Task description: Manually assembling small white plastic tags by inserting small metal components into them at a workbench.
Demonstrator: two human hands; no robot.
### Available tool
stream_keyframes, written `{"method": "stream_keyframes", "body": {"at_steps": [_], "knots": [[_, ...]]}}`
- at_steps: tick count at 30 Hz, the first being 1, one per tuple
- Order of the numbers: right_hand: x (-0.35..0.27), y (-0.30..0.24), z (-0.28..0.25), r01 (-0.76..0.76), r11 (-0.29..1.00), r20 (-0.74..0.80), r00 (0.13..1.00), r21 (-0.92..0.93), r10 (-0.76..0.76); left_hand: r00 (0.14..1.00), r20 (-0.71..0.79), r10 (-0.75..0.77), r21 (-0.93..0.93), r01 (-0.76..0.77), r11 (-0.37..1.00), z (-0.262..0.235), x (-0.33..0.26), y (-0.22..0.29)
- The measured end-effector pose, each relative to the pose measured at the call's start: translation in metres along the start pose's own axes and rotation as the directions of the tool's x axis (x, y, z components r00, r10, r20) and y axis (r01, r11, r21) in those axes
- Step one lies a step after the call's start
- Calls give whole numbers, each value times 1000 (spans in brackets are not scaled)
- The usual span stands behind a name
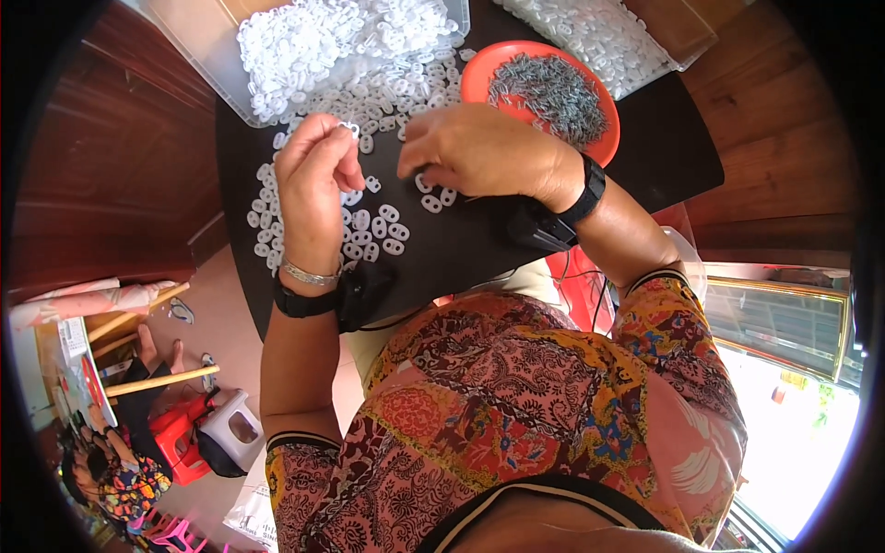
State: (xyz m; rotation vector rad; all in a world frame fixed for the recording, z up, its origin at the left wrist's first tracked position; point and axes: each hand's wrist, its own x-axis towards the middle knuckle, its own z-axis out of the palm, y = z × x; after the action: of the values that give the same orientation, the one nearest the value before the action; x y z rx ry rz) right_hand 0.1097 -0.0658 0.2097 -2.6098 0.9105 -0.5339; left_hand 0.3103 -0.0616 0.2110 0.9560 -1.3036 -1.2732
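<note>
Between the thumb and fingertips of my left hand [318,175] is a small white plastic piece [348,130], pinched at the top. My right hand [484,152] hovers just to the right, its fingers curled downward and slightly blurred; what they hold, if anything, is hidden. Below its fingers lie a few loose oval white pieces with two holes [431,203]. More such ovals [393,247] spread over the dark table [461,253] around and below my left hand. Beyond my right hand sits a red plate [475,78] heaped with small grey metal pins or screws [553,97].
A clear plastic bin [207,69] at the far left spills white pieces onto the table. Another bin [687,55] of white pieces stands at the far right. On the floor at left are a red stool [180,442], a grey stool [241,431] and another person [106,465].
</note>
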Motion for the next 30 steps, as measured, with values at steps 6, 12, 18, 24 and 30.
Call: {"method": "stream_keyframes", "body": {"at_steps": [6, 12, 18, 24, 30], "knots": [[-1, 0, 10, -1, 999, 79, 997, -51, 5, 1000, 10, 5, -2, -5, 1000, 1, -3, -2], [4, 3, 14, -87, 994, 9, 996, -64, 87, 1000, 13, -11, -2, 11, 1000, 1, -3, -2], [11, -1, 4, -192, 714, -125, 922, 674, 366, 999, 42, -25, -52, 27, 998, 3, -6, 3], [12, 2, 0, 9, 339, -138, 924, 941, 358, 983, 161, -87, -134, 109, 985, 5, -7, 5], [12, 1, 4, -34, 434, -131, 930, 900, 344, 971, 231, -56, -178, 98, 979, 4, -6, 2]]}}
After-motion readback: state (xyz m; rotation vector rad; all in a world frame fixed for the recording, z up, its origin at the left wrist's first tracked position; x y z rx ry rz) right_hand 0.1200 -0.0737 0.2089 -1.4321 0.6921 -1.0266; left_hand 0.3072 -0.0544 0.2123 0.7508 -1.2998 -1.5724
